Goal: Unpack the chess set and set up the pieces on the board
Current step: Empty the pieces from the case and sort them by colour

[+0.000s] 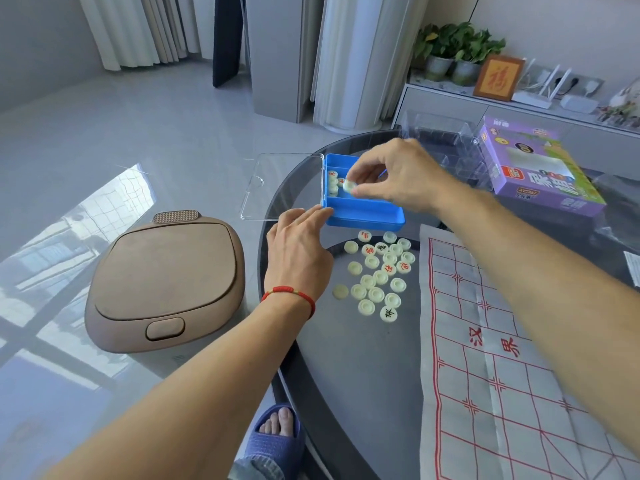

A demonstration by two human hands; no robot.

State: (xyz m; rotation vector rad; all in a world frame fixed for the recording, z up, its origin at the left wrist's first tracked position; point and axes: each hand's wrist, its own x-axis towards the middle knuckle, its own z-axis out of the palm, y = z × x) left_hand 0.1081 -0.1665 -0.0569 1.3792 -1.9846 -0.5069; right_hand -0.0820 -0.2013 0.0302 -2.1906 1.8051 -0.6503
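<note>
The blue case (363, 209) sits at the far left edge of the round glass table (363, 393), its clear hinged lid (282, 185) hanging open out past the rim. The right hand (398, 174) reaches in and pinches one pale disc (349, 186) between thumb and fingertips, with a few more pieces (333, 181) stacked in the case's left end. The left hand (298, 251) lies with straight fingers touching the case's near left corner, steadying it. Just in front of the case, a loose scatter of pieces (379, 275) lies on the glass, some showing red or black characters, others blank side up. The paper board (502, 358), creased and printed with red lines, is spread toward the table's right. The discs look smooth, hard and small, and the glass slick; I'd worry a dropped one would slide off the near left edge to the floor. The light plastic case, so close to the rim, could tip off if nudged.
</note>
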